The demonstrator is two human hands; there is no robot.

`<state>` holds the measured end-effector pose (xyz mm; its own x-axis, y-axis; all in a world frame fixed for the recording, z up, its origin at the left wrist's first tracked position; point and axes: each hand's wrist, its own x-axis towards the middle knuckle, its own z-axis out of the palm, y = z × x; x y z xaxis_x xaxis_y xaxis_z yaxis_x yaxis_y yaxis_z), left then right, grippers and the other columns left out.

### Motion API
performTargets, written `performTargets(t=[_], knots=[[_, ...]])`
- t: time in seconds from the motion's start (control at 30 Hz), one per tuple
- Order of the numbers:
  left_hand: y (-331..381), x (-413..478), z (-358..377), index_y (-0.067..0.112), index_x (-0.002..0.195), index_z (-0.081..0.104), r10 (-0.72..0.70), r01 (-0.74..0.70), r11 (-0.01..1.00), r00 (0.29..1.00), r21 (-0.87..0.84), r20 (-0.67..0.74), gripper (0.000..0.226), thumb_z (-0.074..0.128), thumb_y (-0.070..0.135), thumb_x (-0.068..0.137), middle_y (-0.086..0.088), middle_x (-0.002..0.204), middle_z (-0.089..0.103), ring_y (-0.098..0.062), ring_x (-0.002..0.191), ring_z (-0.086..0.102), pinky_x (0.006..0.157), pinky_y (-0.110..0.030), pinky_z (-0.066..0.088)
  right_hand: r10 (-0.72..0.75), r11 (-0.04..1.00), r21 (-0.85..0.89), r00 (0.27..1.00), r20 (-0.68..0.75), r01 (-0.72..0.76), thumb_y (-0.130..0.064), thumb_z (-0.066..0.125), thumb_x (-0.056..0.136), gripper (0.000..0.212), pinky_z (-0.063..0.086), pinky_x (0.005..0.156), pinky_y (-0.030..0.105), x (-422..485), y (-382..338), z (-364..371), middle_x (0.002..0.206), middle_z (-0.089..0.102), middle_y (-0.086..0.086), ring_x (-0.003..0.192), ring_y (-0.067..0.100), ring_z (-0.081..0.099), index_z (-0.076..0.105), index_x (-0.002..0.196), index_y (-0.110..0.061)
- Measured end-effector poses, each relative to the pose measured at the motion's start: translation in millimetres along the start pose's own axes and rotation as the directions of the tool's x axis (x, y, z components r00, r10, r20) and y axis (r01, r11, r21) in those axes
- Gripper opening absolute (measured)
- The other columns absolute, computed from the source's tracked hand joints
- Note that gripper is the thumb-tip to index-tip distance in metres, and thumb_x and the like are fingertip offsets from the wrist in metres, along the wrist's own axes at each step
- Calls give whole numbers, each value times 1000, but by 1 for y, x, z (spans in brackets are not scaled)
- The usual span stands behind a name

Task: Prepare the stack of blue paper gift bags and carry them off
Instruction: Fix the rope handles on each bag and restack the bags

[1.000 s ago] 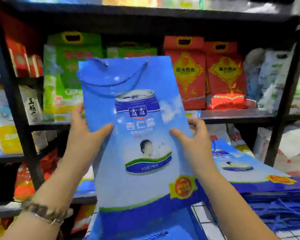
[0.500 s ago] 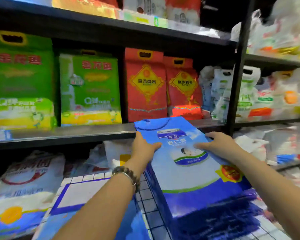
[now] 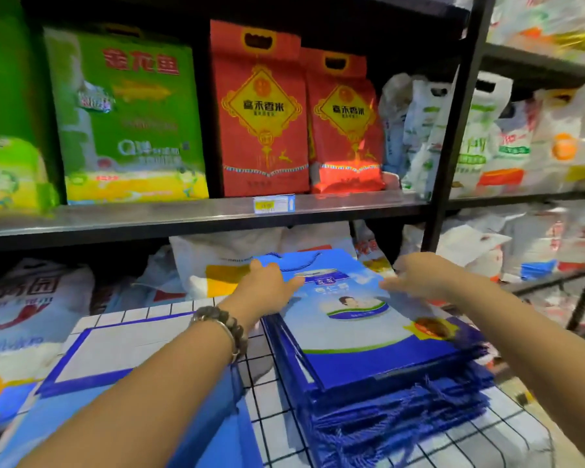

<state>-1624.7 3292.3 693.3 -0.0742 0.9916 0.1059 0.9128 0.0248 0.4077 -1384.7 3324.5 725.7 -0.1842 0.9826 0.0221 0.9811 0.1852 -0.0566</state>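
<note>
The left hand [image 3: 267, 287] is lying over the left edge of the top blue paper gift bag [image 3: 345, 319], its grip hidden. That bag, upheld a second ago, is now lying flat on the blue bag stack [image 3: 402, 396] on the white checked desk [image 3: 267, 417]. The blurred right hand [image 3: 419, 276] is touching its right edge, fingers outstretched.

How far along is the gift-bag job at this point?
Done: the blue bags lie flat in one stack on the checked surface, the top bag resting on it. In hand: the left hand and right hand flank that bag's far end; whether they grip or only touch is unclear. Left: lifting the stack, not yet raised, and carrying it off.
</note>
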Motion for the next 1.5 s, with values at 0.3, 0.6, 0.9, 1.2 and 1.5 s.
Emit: performTargets(t=[0.3,0.6,0.9,1.2,1.5], knots=[[22,-21,35,19,145,24,130,-190,970,934,153,333,65,25,58,93,-12,157,7,-28,144,5,114,-50,13,-262,963,15,921,288,269,-47,26,98,57,16,114,39,-11,-33,29,155,18,6,141,26,18,26,145,-14],[14,-30,65,19,150,-1,92,-175,976,869,128,487,66,15,54,96,-10,156,-16,-23,144,-15,116,-45,-3,-266,874,-248,839,474,417,-45,13,99,48,6,113,58,-10,-31,68,157,-11,5,143,30,-14,9,146,-37],[12,-29,70,22,150,-1,60,-136,984,863,116,502,69,14,59,94,-6,156,-17,-21,144,-16,116,-45,-6,-259,877,-233,822,507,420,-50,16,98,49,3,112,61,-8,-33,70,157,-13,4,143,27,-15,11,145,-39],[6,-84,5,26,149,13,230,-246,956,967,160,111,63,21,57,95,-4,158,7,-22,145,7,115,-48,1,-394,837,-441,916,-76,323,-53,27,93,61,37,98,38,-32,-69,29,136,47,3,122,25,46,17,146,-25],[-112,-214,-63,38,129,43,0,-52,984,956,170,294,42,44,55,90,12,133,49,-11,115,49,96,-28,40,-739,654,-145,586,-331,743,-46,41,81,38,47,89,26,-143,-181,39,101,67,-14,95,6,63,67,104,-31]])
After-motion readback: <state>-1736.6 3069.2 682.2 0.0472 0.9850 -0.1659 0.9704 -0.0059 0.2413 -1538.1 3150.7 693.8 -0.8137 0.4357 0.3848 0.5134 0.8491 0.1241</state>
